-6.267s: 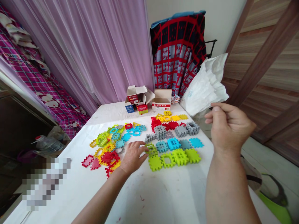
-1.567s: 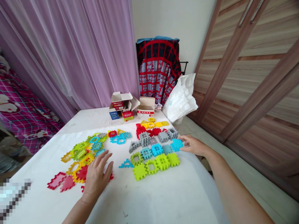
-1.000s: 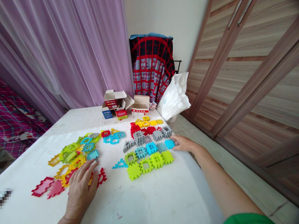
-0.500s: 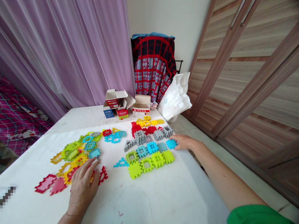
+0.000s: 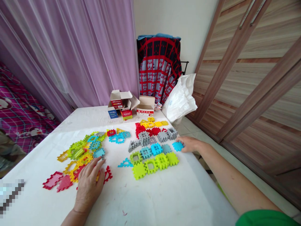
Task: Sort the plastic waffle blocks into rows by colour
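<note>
My left hand (image 5: 90, 180) rests palm down over the near right of a mixed pile of toothed plastic tiles, its fingers loosely spread. Its fingertips are close to a light blue square tile (image 5: 99, 153); whether they touch it, I cannot tell. A red triangular tile (image 5: 108, 174) lies right beside the thumb. At the table's right edge, my right hand (image 5: 190, 144) grips a bright blue square tile (image 5: 177, 146) by its right side, with some fingers hidden. That tile lies at the end of a blue row, right of a grey-blue tile (image 5: 166, 148).
Rows of green tiles (image 5: 139, 171), grey tiles (image 5: 144, 138), red tiles (image 5: 156, 131) and yellow tiles (image 5: 158, 124) cover the right part of the white table (image 5: 150, 201). Small cardboard boxes (image 5: 145, 110) stand at the back, near a white plastic bag (image 5: 180, 99).
The view has swung slightly left, so everything appears a little farther right. My left hand has shifted slightly rightward over the pile. My right hand stays at the blue tile.
</note>
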A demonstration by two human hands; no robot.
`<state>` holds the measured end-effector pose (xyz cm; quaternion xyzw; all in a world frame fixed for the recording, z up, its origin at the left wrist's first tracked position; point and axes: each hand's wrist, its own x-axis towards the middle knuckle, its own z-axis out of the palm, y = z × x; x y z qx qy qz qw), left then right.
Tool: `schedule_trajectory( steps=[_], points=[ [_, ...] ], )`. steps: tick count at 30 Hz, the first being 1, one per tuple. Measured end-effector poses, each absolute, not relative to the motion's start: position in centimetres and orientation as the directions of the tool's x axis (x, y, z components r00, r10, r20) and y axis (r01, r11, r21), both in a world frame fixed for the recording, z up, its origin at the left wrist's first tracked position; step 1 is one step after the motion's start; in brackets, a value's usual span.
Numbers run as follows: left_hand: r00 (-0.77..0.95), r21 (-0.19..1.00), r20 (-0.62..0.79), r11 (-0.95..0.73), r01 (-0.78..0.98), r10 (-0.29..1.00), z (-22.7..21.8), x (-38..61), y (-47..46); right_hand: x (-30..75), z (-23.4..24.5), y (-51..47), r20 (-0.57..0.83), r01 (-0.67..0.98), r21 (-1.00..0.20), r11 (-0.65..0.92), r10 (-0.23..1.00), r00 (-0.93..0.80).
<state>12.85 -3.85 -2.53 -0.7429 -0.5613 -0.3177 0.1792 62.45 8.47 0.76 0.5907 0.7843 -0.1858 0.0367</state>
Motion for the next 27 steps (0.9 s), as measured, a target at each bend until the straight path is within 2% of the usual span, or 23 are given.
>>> schedule_trajectory(
  steps=[5,15,19,21,23,27],
  points=[
    [0.174,0.084,0.671,-0.307,0.948,0.721,-2.6,12.7,-3.8,62.5,1.1,8.4,-0.284,0.926,-0.292,0.238,0.903,-0.321],
    [0.165,0.101,0.669,-0.309,0.946,0.725,-2.3,12.9,-3.9,61.6,1.5,8.3,-0.294,0.933,-0.278,0.230,0.904,-0.311],
    [0.155,0.108,0.673,-0.304,0.947,0.723,-2.2,12.9,-3.7,61.9,2.2,7.5,-0.286,0.945,-0.282,0.167,0.925,-0.249],
    [0.153,0.117,0.675,-0.309,0.944,0.722,-2.2,12.8,-3.5,61.8,2.9,7.0,-0.242,0.957,-0.243,0.159,0.946,-0.218],
    [0.146,0.141,0.675,-0.320,0.937,0.723,-2.0,12.6,-3.0,61.1,4.0,6.6,-0.154,0.954,-0.205,0.220,0.955,-0.253],
    [0.033,0.290,0.682,-0.312,0.905,0.730,-1.4,12.0,-1.7,56.2,7.2,5.9,0.044,0.896,-0.182,0.404,0.914,-0.403]
  ],
)
